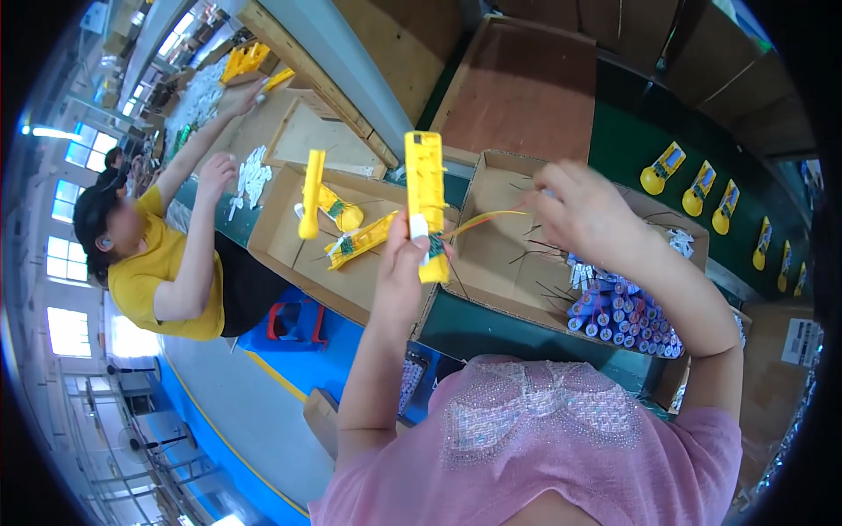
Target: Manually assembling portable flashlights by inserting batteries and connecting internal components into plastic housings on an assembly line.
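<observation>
Yellow housing: long, narrow yellow plastic housing (424,175), glossy and ribbed inside, with its far end pointing to 12 o'clock; a small green circuit board (435,247) sits in its lower part, beside a flat white piece (419,225).
Wires: thin red and yellow wires (482,218) run from the housing's lower part toward 2 o'clock.
Left hand: the left hand (402,265) grips the housing's lower half, fingers closed around it; most of the housing rises above them toward 12 o'clock.
Right hand: the right hand (583,210), at 3 o'clock from the housing, has curled fingers near the wire ends; blur hides whether they grip them.
Open brown cardboard tray (279,217): at 9 o'clock, with 3 yellow plastic pieces (373,238).
Brown cardboard box (495,267): at 4 o'clock, holding stacked purple-blue cylinders (623,320).
Dark green table (618,145): at 3 o'clock it carries 6 rounded yellow pieces (694,200).
</observation>
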`<state>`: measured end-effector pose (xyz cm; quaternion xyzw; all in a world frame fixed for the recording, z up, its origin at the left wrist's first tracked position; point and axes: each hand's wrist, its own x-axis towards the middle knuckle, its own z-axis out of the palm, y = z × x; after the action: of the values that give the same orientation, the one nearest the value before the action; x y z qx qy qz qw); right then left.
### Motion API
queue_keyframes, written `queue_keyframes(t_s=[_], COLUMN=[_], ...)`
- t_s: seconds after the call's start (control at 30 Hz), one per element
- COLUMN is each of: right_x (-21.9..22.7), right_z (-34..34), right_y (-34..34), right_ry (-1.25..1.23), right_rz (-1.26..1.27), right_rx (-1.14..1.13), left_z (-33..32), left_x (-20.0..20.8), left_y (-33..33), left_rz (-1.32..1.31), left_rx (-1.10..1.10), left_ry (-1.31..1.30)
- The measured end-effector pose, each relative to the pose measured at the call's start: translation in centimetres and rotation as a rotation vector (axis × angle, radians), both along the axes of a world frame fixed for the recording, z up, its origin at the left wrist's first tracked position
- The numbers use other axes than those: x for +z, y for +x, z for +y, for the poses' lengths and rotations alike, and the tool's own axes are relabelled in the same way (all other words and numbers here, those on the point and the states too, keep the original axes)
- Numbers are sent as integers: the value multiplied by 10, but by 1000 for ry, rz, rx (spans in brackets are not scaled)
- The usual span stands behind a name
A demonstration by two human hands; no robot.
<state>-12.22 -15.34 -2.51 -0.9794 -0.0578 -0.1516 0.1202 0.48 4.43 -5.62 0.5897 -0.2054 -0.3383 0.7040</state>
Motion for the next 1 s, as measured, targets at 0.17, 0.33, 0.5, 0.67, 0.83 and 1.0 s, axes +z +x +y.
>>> queue_keyframes(t_s=[0.17, 0.33, 0.5, 0.67, 0.83, 1.0], right_x=[4, -8, -21, -22, -20, -22], right_z=[-1, 22, 10, 1, 9, 10], right_y=[12, 20, 18, 1, -4, 0], right_ry=[-122, 349, 113, 369, 736, 613], right_rz=[-478, -617, -524, -475, -56, -382], right_rx=[-105, -79, -49, -31, -184, -75], left_z=[-1, -8, -10, -7, -11, -3], left_x=[-12, -17, -20, -27, -22, -20], left_y=[-28, -54, -54, -47, -59, -51], left_rz=[235, 383, 393, 256, 82, 54], left_rx=[-157, -240, -329, -363, -386, -460], left_ry=[-137, -197, -240, -97, -1, -189])
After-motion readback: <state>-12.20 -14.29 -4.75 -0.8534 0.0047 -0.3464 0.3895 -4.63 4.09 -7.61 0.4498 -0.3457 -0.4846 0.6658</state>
